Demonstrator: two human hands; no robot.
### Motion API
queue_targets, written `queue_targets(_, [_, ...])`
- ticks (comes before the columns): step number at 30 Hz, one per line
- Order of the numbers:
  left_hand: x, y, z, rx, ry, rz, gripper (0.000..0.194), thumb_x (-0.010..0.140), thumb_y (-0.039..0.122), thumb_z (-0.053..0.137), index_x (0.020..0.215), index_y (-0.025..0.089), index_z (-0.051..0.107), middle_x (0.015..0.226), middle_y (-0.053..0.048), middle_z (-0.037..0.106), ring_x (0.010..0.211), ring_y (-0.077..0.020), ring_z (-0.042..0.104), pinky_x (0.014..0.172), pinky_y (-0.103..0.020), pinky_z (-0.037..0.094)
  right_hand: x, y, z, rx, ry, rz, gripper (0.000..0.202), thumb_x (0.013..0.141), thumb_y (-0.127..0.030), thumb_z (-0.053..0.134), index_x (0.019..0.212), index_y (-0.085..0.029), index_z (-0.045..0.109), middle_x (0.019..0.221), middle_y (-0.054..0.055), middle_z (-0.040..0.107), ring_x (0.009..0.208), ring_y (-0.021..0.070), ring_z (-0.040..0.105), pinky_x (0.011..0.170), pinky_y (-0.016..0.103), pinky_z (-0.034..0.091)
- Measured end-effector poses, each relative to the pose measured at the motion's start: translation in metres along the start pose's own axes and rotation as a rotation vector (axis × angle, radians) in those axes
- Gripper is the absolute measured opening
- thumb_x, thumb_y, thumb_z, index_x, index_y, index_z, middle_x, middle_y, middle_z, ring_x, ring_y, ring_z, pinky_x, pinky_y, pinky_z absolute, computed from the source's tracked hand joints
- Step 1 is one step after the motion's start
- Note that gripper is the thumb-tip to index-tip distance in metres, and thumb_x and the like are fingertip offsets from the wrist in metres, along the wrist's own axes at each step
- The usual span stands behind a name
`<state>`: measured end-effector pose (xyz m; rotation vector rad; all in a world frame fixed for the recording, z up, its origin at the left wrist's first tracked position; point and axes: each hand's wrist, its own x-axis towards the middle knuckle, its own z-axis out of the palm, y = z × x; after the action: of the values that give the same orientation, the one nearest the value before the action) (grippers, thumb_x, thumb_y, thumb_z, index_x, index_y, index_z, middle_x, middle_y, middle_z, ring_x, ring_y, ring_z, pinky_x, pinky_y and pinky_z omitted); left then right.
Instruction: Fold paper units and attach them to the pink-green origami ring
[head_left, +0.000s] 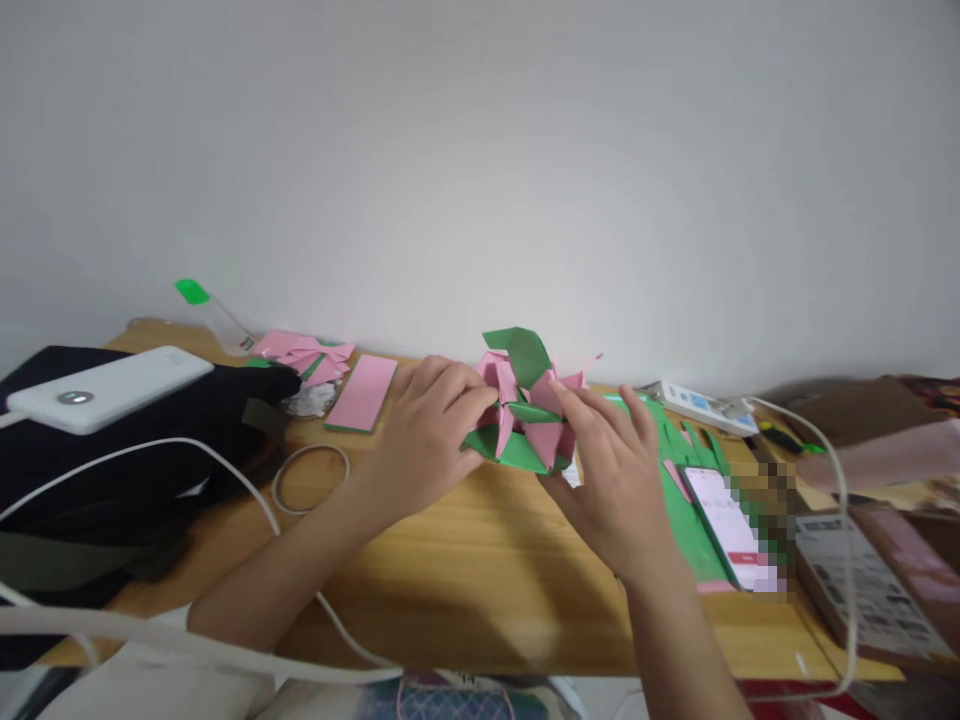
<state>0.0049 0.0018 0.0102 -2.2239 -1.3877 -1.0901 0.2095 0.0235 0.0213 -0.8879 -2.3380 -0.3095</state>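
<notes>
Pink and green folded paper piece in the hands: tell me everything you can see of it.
The folded paper piece looks like stiff paper, pink and green, creased into several overlapping flaps. A broad, curved green flap stands up at its top; pink folds sit on both sides, one thin pink tip pokes out to the right, and green shows along the bottom. It is held above the wooden table, gripped by the left hand and the right hand at opposite sides. Fingers hide some edges.
</notes>
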Motion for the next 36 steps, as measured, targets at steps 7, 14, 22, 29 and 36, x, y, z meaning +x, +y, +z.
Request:
queue_targets(7, [0.0,0.002,-0.004,-0.034,-0.024,0.007,0.027,0.071,0.001,0.052,0.089,0.02,0.053,0.086,-0.002,0.059,0.087,-0.0218,0.052,0.075,-0.036,0.037,0.001,0.0,-0.003,0.047,0.012,-0.041,0.046,0.076,-0.003,0.053,0.119,-0.02,0.052,0.104,0.006,0.071,0.098,0.0231,0.064,0.104,0.045,0.034])
queue_targets(14, [0.003,0.004,-0.01,-0.039,-0.047,0.007,0.024,0.073,0.003,0.052,0.091,0.019,0.055,0.09,-0.004,0.062,0.089,-0.0225,0.053,0.076,-0.037,0.038,-0.001,0.0,-0.003,0.086,0.009,-0.031,0.047,0.077,-0.001,0.055,0.12,-0.019,0.051,0.108,0.007,0.071,0.099,0.0231,0.062,0.099,0.043,0.036])
queue_targets(22, [0.003,0.004,-0.013,-0.053,-0.113,0.008,0.024,0.068,0.003,0.053,0.088,0.016,0.057,0.089,-0.005,0.062,0.089,-0.0233,0.05,0.076,-0.037,0.036,-0.001,0.001,-0.004,0.179,-0.056,-0.012,0.054,0.075,-0.001,0.055,0.125,-0.02,0.049,0.099,0.004,0.067,0.093,0.0228,0.056,0.091,0.04,0.038])
queue_targets(29, [0.003,0.002,-0.012,-0.081,-0.136,-0.002,0.023,0.069,0.003,0.053,0.087,0.016,0.057,0.088,-0.004,0.061,0.088,-0.0224,0.049,0.076,-0.037,0.037,-0.002,0.002,-0.004,0.188,-0.06,-0.028,0.05,0.074,-0.002,0.054,0.12,-0.021,0.05,0.095,0.004,0.065,0.091,0.0235,0.055,0.088,0.04,0.037])
queue_targets(36, [0.002,0.001,-0.002,-0.037,-0.041,-0.043,0.023,0.08,0.019,0.062,0.102,0.018,0.059,0.111,-0.01,0.056,0.103,-0.027,0.05,0.089,-0.042,0.039,-0.002,0.008,0.002,0.187,-0.036,-0.008,0.053,0.077,-0.005,0.056,0.127,-0.021,0.046,0.113,0.009,0.066,0.101,0.0259,0.057,0.086,0.04,0.04])
